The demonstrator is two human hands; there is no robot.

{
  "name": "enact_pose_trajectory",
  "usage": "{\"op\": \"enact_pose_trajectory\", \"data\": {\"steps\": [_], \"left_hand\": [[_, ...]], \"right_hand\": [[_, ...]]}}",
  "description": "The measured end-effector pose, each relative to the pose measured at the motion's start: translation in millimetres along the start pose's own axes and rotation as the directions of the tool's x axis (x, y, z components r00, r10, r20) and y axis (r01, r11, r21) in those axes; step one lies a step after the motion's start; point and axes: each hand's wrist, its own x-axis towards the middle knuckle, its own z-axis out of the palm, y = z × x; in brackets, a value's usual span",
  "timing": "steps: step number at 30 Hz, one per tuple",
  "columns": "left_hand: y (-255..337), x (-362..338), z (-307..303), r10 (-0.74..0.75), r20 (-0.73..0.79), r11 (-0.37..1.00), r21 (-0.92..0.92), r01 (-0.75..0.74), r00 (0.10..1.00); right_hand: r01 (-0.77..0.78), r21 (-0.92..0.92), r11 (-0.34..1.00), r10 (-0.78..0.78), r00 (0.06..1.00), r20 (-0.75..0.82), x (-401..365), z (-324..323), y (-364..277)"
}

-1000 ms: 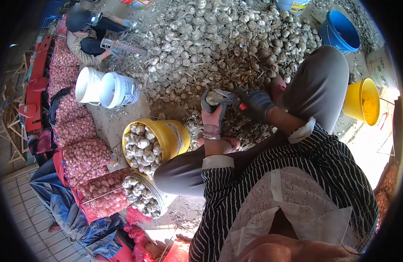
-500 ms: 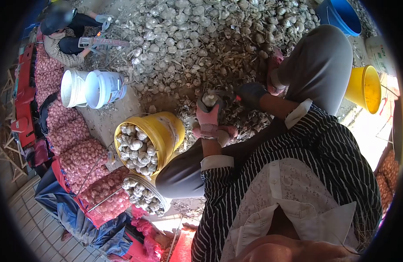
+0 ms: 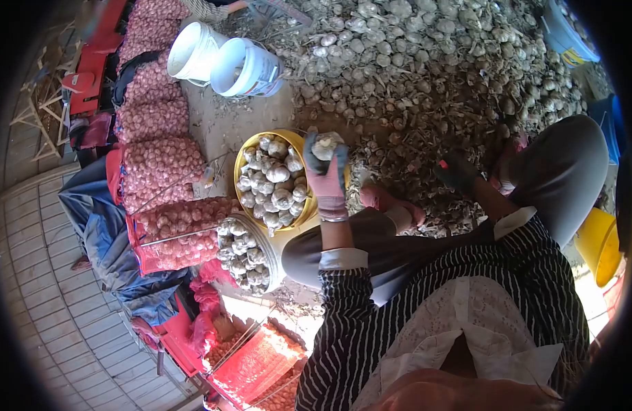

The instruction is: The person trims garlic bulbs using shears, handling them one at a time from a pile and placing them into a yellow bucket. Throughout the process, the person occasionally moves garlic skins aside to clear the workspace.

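Note:
My left hand (image 3: pixel 326 175), in a pink glove with grey fingers, is closed around a whitish garlic bulb (image 3: pixel 327 146). It is at the right rim of a yellow bucket (image 3: pixel 299 136), which is filled with garlic bulbs (image 3: pixel 278 181). My right hand (image 3: pixel 458 174), in a dark glove, hangs over the dry husks near my bent knee. Its fingers are curled around a tool whose red end (image 3: pixel 443 164) shows; the rest of the tool cannot be made out.
Loose garlic (image 3: pixel 412 75) covers the ground ahead. A white bucket of bulbs (image 3: pixel 271 257) stands beside the yellow one. Two white buckets (image 3: pixel 244 68) sit farther off, with filled mesh sacks (image 3: pixel 162 168) along the left. Another person's sleeve (image 3: pixel 206 9) shows at the top.
My left hand has carried the garlic bulb from over the husks to the yellow bucket. My right hand has come apart from it. The whole view has swung left.

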Motion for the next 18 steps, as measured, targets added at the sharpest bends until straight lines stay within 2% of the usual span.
{"op": "enact_pose_trajectory", "data": {"steps": [2, 3, 4, 6, 7, 9, 10, 11, 12, 13, 14, 15, 16, 17, 18], "left_hand": [[29, 34, -51, 0.216, -0.029, 0.931, 0.307, -0.197, 0.976], [38, 51, -77, 0.208, -0.109, 0.902, 0.406, -0.147, 0.972], [51, 66, -100, 0.149, -0.211, 0.888, 0.459, -0.037, 0.966], [61, 90, -139, 0.146, -0.360, 0.816, 0.571, 0.094, 0.921], [58, 99, -154, 0.166, -0.446, 0.848, 0.520, 0.104, 0.880], [52, 106, -163, 0.076, -0.522, 0.836, 0.498, 0.231, 0.850], [23, 112, -196, 0.018, -0.467, 0.756, 0.585, 0.293, 0.884], [21, 113, -198, 0.002, -0.458, 0.760, 0.579, 0.296, 0.889], [18, 108, -198, -0.022, -0.427, 0.325, 0.852, 0.410, 0.904], [13, 106, -195, -0.060, -0.395, -0.195, 0.905, 0.378, 0.917], [13, 108, -195, 0.030, -0.406, -0.095, 0.909, 0.407, 0.914], [13, 108, -189, 0.115, -0.425, 0.009, 0.904, 0.427, 0.898], [20, 105, -171, 0.216, -0.371, 0.014, 0.926, 0.377, 0.903], [33, 104, -149, 0.316, -0.314, 0.009, 0.945, 0.328, 0.895], [38, 104, -132, 0.396, -0.154, 0.012, 0.987, 0.163, 0.905]], "right_hand": [[0.000, -0.020, 1.000, 0.001, 0.998, 0.059, -2, -7, -11], [-0.015, -0.032, 0.999, 0.019, 0.993, 0.114, -3, -9, -14], [-0.015, -0.034, 0.999, 0.019, 0.993, 0.114, -3, -10, -16], [0.010, 0.005, 1.000, -0.010, 0.992, 0.129, 0, -11, -19], [0.009, 0.005, 1.000, -0.009, 0.992, 0.126, 5, -7, -15], [0.007, 0.030, 1.000, -0.008, 0.999, 0.031, 11, 4, 2], [-0.008, 0.028, 1.000, 0.008, 1.000, 0.027, 9, 6, 4], [-0.040, 0.159, 0.986, 0.040, 0.999, 0.004, 7, 6, 4], [-0.069, 0.286, 0.956, 0.079, 0.997, -0.023, 4, 3, 3], [-0.090, 0.281, 0.956, 0.106, 0.994, -0.041, 5, 2, 5], [-0.217, 0.564, 0.797, 0.187, 0.976, 0.111, 8, 3, 7], [-0.338, 0.770, 0.542, 0.207, 0.941, 0.268, 11, 0, 10], [-0.342, 0.773, 0.535, 0.235, 0.939, 0.252, 13, -9, 9], [-0.342, 0.888, 0.309, 0.141, 0.939, 0.313, 15, -18, 5], [-0.343, 0.937, 0.061, 0.026, 0.939, 0.342, 15, -26, -2]]}}
